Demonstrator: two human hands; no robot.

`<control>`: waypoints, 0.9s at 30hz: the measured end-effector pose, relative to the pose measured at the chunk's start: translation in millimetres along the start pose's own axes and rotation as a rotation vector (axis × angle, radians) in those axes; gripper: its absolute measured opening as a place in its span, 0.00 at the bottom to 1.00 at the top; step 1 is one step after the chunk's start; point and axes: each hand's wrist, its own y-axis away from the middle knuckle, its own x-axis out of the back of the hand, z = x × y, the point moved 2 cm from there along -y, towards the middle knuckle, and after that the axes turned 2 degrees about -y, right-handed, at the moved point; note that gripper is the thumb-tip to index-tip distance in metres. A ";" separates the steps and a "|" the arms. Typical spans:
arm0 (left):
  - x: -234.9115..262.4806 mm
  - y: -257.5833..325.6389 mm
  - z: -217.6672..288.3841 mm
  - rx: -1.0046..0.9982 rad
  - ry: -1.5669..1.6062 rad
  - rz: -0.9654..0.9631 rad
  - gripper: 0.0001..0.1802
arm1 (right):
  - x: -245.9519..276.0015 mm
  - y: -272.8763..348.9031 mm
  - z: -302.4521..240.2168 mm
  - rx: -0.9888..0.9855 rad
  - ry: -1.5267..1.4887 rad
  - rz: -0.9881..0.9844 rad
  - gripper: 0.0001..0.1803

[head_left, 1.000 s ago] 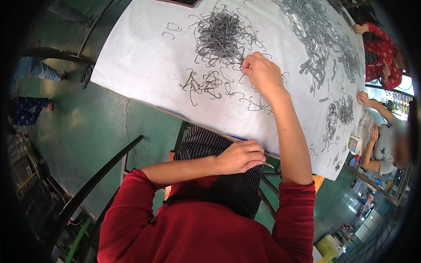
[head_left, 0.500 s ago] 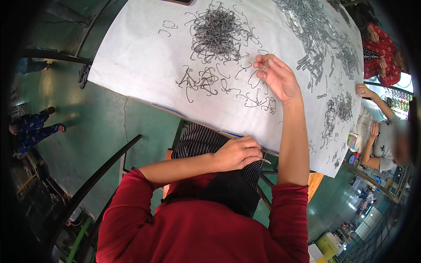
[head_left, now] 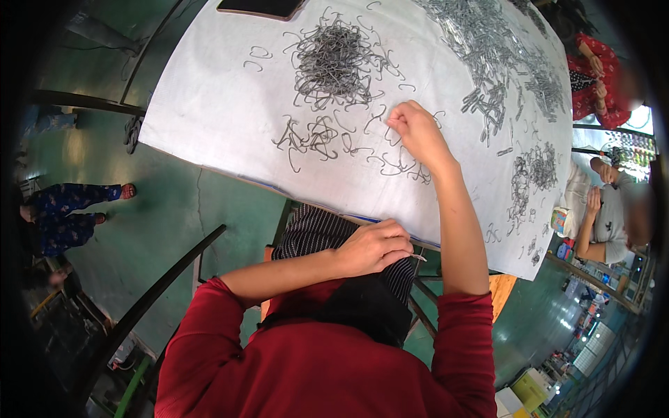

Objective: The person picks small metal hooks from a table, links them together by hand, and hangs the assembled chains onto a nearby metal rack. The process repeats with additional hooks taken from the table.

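My left hand (head_left: 376,245) rests in my lap against the table's front edge, fingers closed on a small thin silvery metal piece (head_left: 418,257) whose tip sticks out past them. Over the white-covered table (head_left: 216,104), my right hand (head_left: 419,136) is pinched, fingertips down among scattered bent wire hooks (head_left: 397,164). Whatever sits between those fingertips is too small to make out. Left of that hand lies a loose cluster of wire hooks (head_left: 317,136), and beyond it a dense heap of them (head_left: 334,63).
A dark-screened phone (head_left: 261,5) lies at the far edge. Many straight metal pieces (head_left: 488,97) spread over the right side, with more hooks (head_left: 533,174) nearer. Two co-workers, in red (head_left: 613,83) and grey (head_left: 617,216), sit along the right. A person in patterned trousers (head_left: 77,202) is at left.
My right hand has come down and left onto the hooks, and its parted fingers have closed. My left hand has barely shifted. The grey-clad co-worker's hand has drawn back from the table.
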 end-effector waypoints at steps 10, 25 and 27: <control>-0.4 -0.6 -1.9 0.017 0.019 -0.024 0.04 | -1.0 -17.1 -9.8 0.177 0.253 -0.069 0.05; -1.6 -2.7 0.0 0.044 -0.008 0.007 0.05 | 30.5 -51.0 56.0 -0.259 -0.628 0.104 0.10; -1.6 -1.7 -0.7 0.048 -0.016 0.006 0.05 | 24.8 -59.4 45.3 -0.084 -0.154 0.157 0.08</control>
